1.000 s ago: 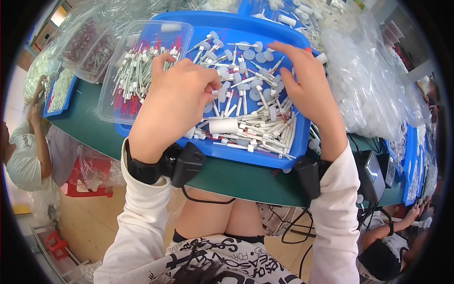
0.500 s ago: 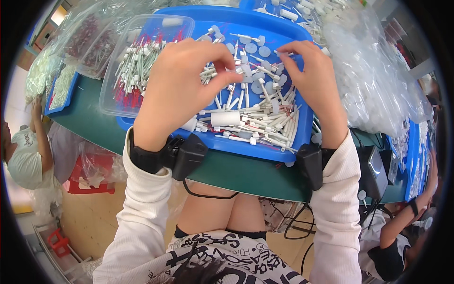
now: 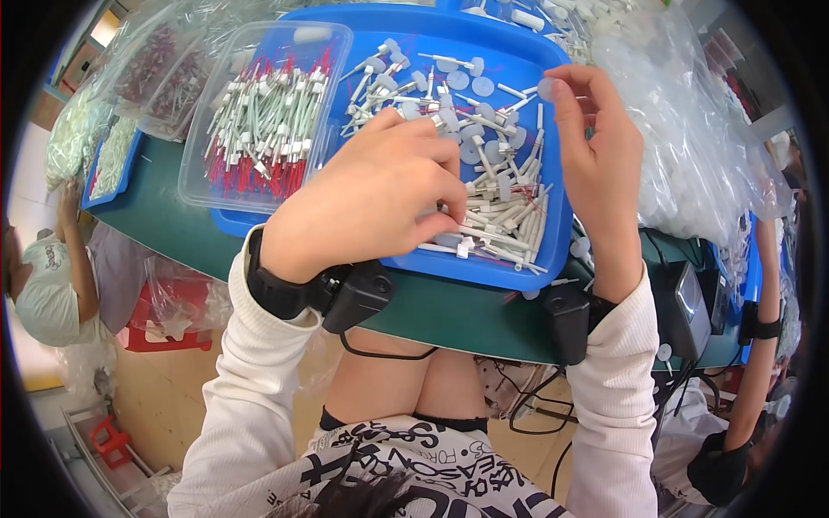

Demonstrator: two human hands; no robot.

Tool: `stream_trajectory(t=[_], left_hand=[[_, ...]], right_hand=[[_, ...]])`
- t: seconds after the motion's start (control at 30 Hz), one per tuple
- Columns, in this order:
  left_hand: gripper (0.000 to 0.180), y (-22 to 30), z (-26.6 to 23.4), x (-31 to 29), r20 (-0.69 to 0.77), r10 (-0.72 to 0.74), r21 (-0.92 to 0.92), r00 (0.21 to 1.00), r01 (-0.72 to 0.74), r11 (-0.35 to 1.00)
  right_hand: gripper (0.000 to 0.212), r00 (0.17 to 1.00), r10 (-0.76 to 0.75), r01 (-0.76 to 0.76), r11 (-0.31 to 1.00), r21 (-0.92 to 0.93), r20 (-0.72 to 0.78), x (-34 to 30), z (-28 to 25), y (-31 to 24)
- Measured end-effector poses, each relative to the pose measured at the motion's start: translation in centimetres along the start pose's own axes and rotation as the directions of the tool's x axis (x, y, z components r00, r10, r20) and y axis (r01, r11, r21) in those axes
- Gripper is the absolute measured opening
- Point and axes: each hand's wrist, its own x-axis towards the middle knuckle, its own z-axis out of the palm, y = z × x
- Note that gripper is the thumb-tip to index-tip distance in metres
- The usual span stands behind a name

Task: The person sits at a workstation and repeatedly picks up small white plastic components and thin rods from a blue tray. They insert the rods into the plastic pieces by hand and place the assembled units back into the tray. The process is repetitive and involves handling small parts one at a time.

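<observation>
Between the thumb and fingertips of my right hand (image 3: 600,142) is a small translucent plastic disc (image 3: 546,89), above the right rim of a blue tray (image 3: 496,26). My left hand (image 3: 371,194) reaches over the tray with fingers curled in a pinch, low at the pile of white sticks (image 3: 509,229). A thin white stick runs out beside those fingertips; whether they grip it I cannot tell. Loose translucent discs (image 3: 482,86) and sticks with disc ends lie in the tray's upper middle. The white cylinder is hidden behind my left hand.
A clear plastic box (image 3: 194,164) of white sticks with red wires overlaps the tray's left side. Large clear bags (image 3: 691,147) bulge at the right. A black device (image 3: 682,311) with cables stands on the green table (image 3: 432,315). Other people work at both sides.
My left hand has come down and right onto the stick pile. My right hand has shifted slightly right, with the disc now showing at its fingertips. The clear box is more exposed.
</observation>
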Motion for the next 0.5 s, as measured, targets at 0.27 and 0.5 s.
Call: stream_trajectory(t=[0.27,0.5], left_hand=[[0.010,-0.2,-1.0,0.5,-0.207,-0.138,-0.418,0.969,0.040,0.907],[0.007,0.0,-1.5,0.4,-0.232,-0.265,-0.661,0.936,0.048,0.749]], right_hand=[[0.015,0.994,0.107,-0.113,0.962,0.247,0.037,0.0,-0.4,-0.3],[0.019,0.954,0.114,-0.269,0.738,0.618,0.279,0.3,-1.4,-0.7]])
